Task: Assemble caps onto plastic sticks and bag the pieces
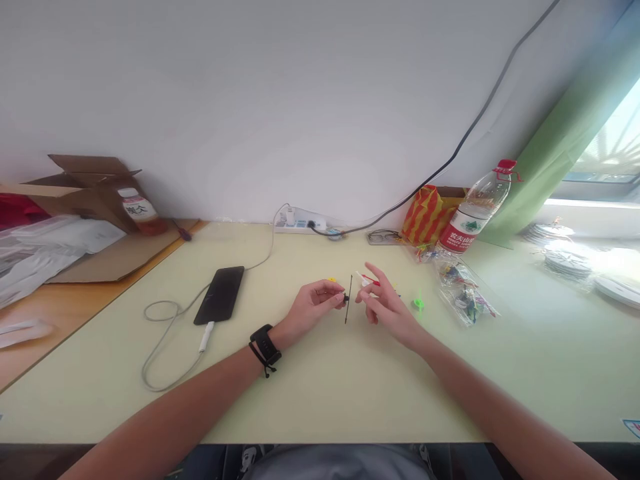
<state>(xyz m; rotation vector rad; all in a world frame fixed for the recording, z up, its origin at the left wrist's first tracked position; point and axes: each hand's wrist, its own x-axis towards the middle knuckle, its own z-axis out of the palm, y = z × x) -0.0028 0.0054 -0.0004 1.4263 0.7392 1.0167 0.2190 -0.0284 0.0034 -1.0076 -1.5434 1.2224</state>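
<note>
My left hand (320,301) pinches a small black part between thumb and forefinger. From that part stands a thin dark bar (350,300), nearly upright in view, with its ends free. My right hand (387,303) hovers just to the right of the bar with the forefinger stretched out and the fingers apart. Whether it touches the bar I cannot tell. A red and white piece (369,281) shows beside the right fingers, partly hidden by them. Behind the left fingers lies a small yellow piece (331,280). A bright green small part (419,305) rests right of my right hand.
A black phone (220,295) with a white cable lies to the left. At the right stand a large water bottle (470,217) and clear bags of coloured parts (465,297). A power strip (300,220) and glasses (384,237) sit by the wall. Cardboard (115,257) is far left.
</note>
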